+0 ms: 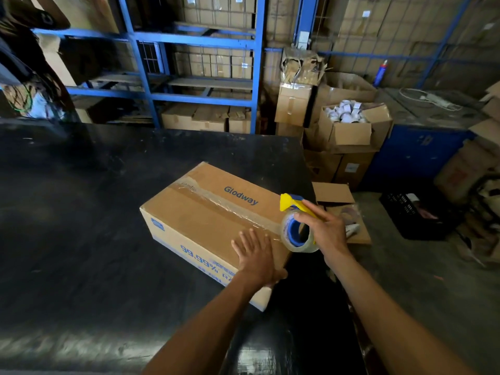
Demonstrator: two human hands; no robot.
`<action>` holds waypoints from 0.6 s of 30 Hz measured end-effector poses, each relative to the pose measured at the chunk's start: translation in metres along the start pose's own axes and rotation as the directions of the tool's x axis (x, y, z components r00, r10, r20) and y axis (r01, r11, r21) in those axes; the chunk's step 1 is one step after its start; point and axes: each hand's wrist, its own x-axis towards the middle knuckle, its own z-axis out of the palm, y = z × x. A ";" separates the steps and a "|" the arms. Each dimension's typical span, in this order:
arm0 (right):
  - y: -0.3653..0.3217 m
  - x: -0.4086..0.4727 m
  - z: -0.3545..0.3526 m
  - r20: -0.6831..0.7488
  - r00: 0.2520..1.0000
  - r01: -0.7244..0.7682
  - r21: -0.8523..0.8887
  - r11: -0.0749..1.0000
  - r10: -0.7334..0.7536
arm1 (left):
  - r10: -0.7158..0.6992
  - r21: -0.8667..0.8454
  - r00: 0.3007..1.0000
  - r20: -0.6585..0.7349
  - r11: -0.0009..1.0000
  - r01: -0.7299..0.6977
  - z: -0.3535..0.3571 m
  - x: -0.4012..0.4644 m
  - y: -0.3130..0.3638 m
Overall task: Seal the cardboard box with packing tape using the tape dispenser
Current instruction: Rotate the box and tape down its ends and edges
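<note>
A brown cardboard box (205, 212) with blue "Glodway" print lies on the black table (81, 239). A strip of clear tape (216, 201) runs along its top seam from the far end to the near right end. My left hand (257, 255) lies flat, fingers spread, on the box's near right corner. My right hand (322, 228) grips the yellow and blue tape dispenser (295, 226), whose clear roll hangs just past the box's right end, with the tape still joined to the box.
Blue metal shelving (200, 41) with cartons stands behind the table. To the right on the floor are stacked boxes, an open carton of tape rolls (349, 115), flat cardboard pieces (341, 207) and a black crate (416, 215).
</note>
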 end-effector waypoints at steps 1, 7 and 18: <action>0.001 0.000 0.000 0.000 1.000 -0.003 0.009 1.000 0.003 | 0.025 0.023 0.999 0.023 0.999 -0.026 -0.005 0.001 -0.004; 0.002 -0.008 0.000 -0.014 1.000 0.001 0.070 0.998 0.000 | 0.273 0.043 0.960 0.062 0.960 -0.276 -0.019 0.001 -0.078; -0.006 -0.018 0.032 0.144 0.987 0.057 0.079 0.995 -0.068 | 0.399 0.210 0.889 0.223 0.871 -0.444 -0.020 -0.005 -0.133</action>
